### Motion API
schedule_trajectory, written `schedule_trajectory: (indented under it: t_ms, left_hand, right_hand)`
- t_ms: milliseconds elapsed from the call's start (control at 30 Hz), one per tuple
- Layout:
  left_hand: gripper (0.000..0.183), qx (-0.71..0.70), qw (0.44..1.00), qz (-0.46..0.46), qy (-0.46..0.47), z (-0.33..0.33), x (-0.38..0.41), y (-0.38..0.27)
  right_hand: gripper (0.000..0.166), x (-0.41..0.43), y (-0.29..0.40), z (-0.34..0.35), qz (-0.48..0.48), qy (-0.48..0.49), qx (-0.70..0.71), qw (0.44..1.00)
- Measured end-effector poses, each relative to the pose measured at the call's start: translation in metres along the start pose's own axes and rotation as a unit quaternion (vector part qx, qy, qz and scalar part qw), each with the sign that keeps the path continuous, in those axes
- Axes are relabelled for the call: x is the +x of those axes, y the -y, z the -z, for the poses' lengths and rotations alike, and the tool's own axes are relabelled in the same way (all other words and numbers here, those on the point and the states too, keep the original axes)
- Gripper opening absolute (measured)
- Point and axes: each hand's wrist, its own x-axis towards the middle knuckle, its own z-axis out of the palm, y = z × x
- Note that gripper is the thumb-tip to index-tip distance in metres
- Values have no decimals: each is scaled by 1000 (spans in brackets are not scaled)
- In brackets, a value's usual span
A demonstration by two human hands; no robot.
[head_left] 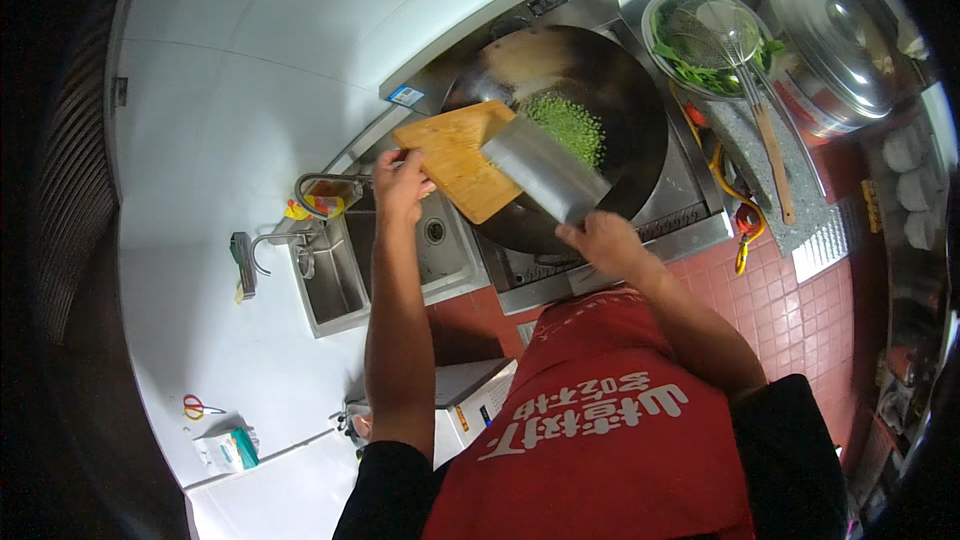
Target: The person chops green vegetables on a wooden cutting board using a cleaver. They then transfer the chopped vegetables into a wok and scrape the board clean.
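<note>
My left hand (401, 184) grips the corner of a wooden cutting board (457, 157), which is held tilted over the near left rim of a large dark wok (637, 112). In my right hand (606, 244) is a cleaver (547, 169) with a broad steel blade. The blade lies across the board's right edge and reaches over the wok. Chopped green pieces (566, 127), too small to name surely, lie heaped inside the wok. A few small bits cling to the board beside the blade.
A steel sink (330, 292) with curved taps stands left of the stove (690, 202). To the right are a bowl of leafy greens (697, 79) under a wire strainer (712, 34), a lidded steel pot (832, 45) and a yellow hose (731, 184). Red floor tiles (787, 315) lie below.
</note>
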Motion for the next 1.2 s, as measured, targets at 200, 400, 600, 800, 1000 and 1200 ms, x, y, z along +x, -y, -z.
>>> schedule_trajectory:
  t_ms: [200, 400, 600, 800, 1000, 1200]
  left_hand:
    - [17, -38, 993, -23, -114, 12, -39, -11]
    - [27, -203, 966, -42, -156, 109, -114, 59]
    - [13, -270, 895, 7, -354, 166, -266, 154]
    - [14, -336, 794, 10, -507, 185, -436, 213]
    - [32, -341, 694, 76, -629, 205, -600, 326]
    - [32, -384, 650, 88, -650, 302, -641, 411]
  right_hand:
    - [61, -3, -55, 67, -117, -80, -55, 988]
    - [55, -19, -32, 86, -125, -30, 144, 981]
    - [24, -43, 43, 81, -154, 106, 187, 964]
    - [23, -41, 133, 15, 17, 377, 179, 909]
    - [39, -65, 142, -114, 56, 381, -40, 922]
    - [36, -152, 201, -240, 1, 440, -16, 898]
